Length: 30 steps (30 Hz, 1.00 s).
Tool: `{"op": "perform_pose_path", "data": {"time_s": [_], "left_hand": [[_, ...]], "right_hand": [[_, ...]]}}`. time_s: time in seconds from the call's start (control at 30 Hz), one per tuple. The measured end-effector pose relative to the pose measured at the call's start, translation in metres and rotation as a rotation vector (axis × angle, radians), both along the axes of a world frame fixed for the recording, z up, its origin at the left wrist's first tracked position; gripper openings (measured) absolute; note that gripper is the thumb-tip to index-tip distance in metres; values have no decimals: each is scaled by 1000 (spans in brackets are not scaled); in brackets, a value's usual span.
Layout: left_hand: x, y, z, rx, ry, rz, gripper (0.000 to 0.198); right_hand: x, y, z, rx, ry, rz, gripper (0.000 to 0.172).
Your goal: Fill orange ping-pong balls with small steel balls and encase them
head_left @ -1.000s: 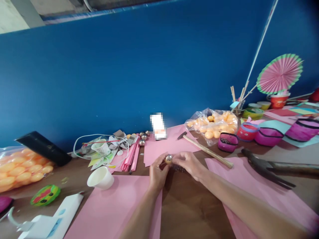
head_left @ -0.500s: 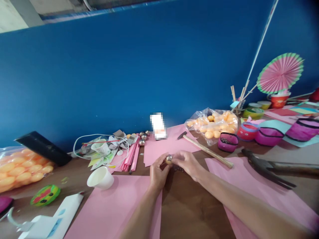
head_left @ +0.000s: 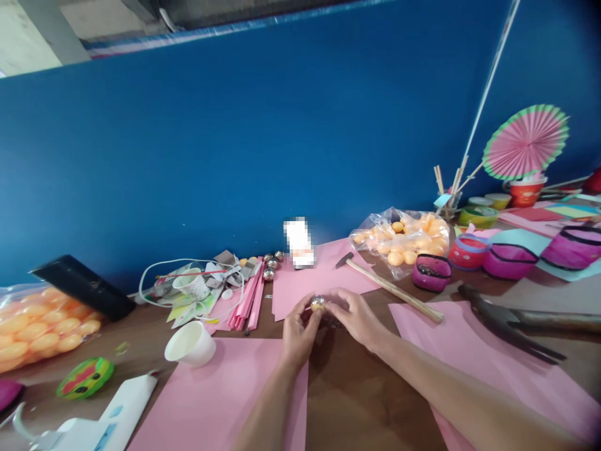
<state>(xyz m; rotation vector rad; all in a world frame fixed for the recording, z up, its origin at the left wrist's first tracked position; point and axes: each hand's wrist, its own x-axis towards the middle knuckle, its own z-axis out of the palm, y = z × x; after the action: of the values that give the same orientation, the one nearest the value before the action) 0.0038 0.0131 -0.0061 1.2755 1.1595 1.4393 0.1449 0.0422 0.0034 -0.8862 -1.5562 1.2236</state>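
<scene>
A small ball (head_left: 318, 303), shiny metallic on top and yellow-orange below, is between my hands above the brown table. My left hand (head_left: 299, 329) holds it from the left, thumb and fingers closed around it. The bent fingers of my right hand (head_left: 353, 316) press together against its right side; whether a small piece is between them I cannot tell. Small shiny bits (head_left: 332, 322) lie beneath my right fingers, partly hidden. Several finished-looking metallic balls (head_left: 269, 274) rest farther back, beside folded pink strips (head_left: 248, 297).
A hammer (head_left: 394, 289) lies behind my right hand, and a larger claw hammer (head_left: 504, 322) at right. A white cup (head_left: 190, 344) stands on pink paper (head_left: 225, 394). Bags of orange balls (head_left: 408, 241) sit on both sides. A purple pouch (head_left: 432, 272) holds small bits. A blue wall (head_left: 235, 144) closes the back.
The view has shifted slightly, so the table sits a little lower in the picture. Both hands stay at the ball, whose metallic top now faces me more.
</scene>
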Motion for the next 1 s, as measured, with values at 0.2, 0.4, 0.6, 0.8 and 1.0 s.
{"op": "perform_pose_path", "data": {"time_s": [0.2, 0.4, 0.6, 0.8, 1.0], "left_hand": [[-3, 0, 2, -29, -109, -77, 41], [-6, 1, -1, -66, -191, -102, 38], [-5, 3, -6, -88, -258, -70, 32], [-6, 3, -7, -114, -268, -75, 33], [-5, 3, -6, -153, -324, -76, 36]], "right_hand": [[-1, -4, 3, 69, -15, -7, 19], [-2, -6, 1, 106, -38, -35, 23], [-4, -9, -3, 140, -43, -48, 22], [-6, -11, -7, 197, -58, -62, 23], [-4, -12, -5, 209, -76, -80, 25]]}}
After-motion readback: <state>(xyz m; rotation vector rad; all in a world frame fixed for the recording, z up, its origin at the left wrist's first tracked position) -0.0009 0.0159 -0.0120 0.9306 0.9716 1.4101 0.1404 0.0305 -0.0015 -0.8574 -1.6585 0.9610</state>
